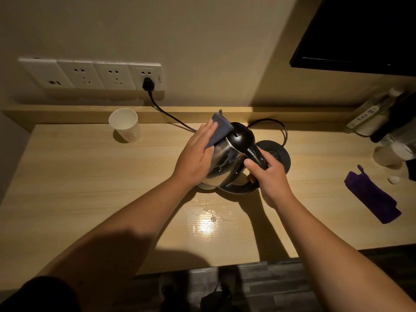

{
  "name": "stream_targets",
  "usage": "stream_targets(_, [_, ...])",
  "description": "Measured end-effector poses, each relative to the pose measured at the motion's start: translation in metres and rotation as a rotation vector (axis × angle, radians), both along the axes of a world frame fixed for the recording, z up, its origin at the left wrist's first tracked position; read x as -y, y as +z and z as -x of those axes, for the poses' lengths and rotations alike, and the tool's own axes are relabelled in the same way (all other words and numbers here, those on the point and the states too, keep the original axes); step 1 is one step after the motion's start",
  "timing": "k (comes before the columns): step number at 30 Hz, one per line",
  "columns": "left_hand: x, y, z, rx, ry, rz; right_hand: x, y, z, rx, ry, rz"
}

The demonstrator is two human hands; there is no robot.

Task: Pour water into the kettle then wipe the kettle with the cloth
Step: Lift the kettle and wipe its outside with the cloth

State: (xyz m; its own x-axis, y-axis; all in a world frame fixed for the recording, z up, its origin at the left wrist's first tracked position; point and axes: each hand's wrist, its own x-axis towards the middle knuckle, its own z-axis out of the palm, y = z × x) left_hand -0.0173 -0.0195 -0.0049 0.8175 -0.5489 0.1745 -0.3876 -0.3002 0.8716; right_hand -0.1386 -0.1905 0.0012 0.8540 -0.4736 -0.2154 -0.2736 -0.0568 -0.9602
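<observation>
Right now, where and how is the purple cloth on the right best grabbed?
Pinch the purple cloth at its near, thick folded end from above. It lies flat and free on the table, folded into a long strip; the small loop at its far end looks too thin.

A pale wooden desk [90, 188] runs along the wall. On it stand a white paper cup [125, 128] at the back left, a steel kettle [227, 163] mid-desk with its round black base [278, 155] just beside it, and a folded purple cloth [372, 197] lies toward the right. A small wet patch [209, 218] shines in front of the kettle.
</observation>
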Motion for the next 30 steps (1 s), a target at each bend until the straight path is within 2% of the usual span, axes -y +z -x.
stream_targets(6, [0.001,-0.008,-0.004,0.094,-0.019,-0.075,0.005,-0.002,-0.002,-0.005,0.011,-0.018])
stream_targets(9, [0.005,-0.015,-0.004,0.075,0.029,-0.051,0.008,-0.004,-0.001,-0.012,0.013,-0.015])
stream_targets(13, [0.002,-0.029,-0.008,-0.065,0.139,-0.038,0.006,-0.004,-0.001,-0.024,0.033,0.018])
stream_targets(18, [-0.011,-0.048,-0.008,-0.333,0.289,-0.018,0.0,0.004,-0.005,-0.022,0.08,0.039])
stream_targets(22, [-0.009,-0.047,-0.007,-0.38,0.321,-0.001,0.001,0.004,-0.005,-0.016,0.063,0.024])
stream_targets(26, [-0.002,-0.038,-0.004,-0.306,0.304,0.016,0.004,-0.001,-0.002,-0.019,0.033,0.003])
stream_targets(30, [0.011,-0.028,0.013,-0.057,0.284,-0.003,0.005,-0.004,-0.002,-0.018,-0.01,-0.03])
